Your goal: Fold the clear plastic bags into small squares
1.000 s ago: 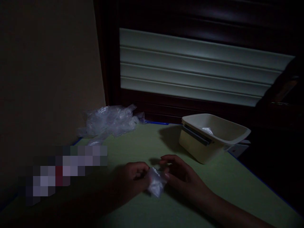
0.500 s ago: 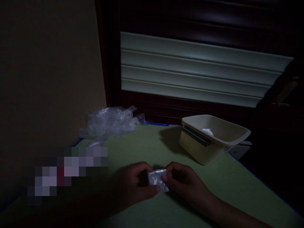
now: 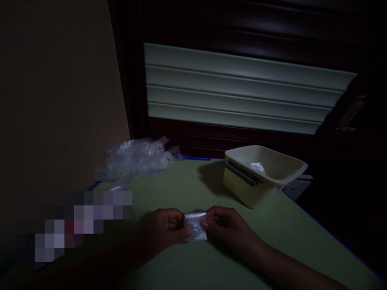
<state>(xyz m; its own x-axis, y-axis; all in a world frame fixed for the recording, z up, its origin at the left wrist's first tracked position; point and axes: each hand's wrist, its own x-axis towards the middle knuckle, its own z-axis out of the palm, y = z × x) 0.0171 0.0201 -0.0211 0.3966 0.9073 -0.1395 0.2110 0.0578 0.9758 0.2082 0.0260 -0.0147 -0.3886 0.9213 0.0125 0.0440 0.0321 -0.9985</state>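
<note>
A small, shiny piece of clear plastic, which looks like a folded plastic bag (image 3: 196, 226), is stretched between my two hands near the middle of the table. My left hand (image 3: 167, 227) pinches its left edge, thumb on the near side. Thumb and fingers of my right hand (image 3: 223, 223) are closed on its right edge. Whether anything lies inside the bag I cannot tell in the dim light.
A cream plastic bin (image 3: 242, 193) stands at the back right, with some clear plastic (image 3: 258, 167) inside. Heaped clear plastic bags (image 3: 136, 158) lie at the back left. The green tabletop (image 3: 175, 187) has a blue edge. A pixelated patch covers something at the left.
My left hand has shifted its grip to the bag's left edge, and the bag now lies flatter and wider between my hands. The whole view has swung slightly to the right.
</note>
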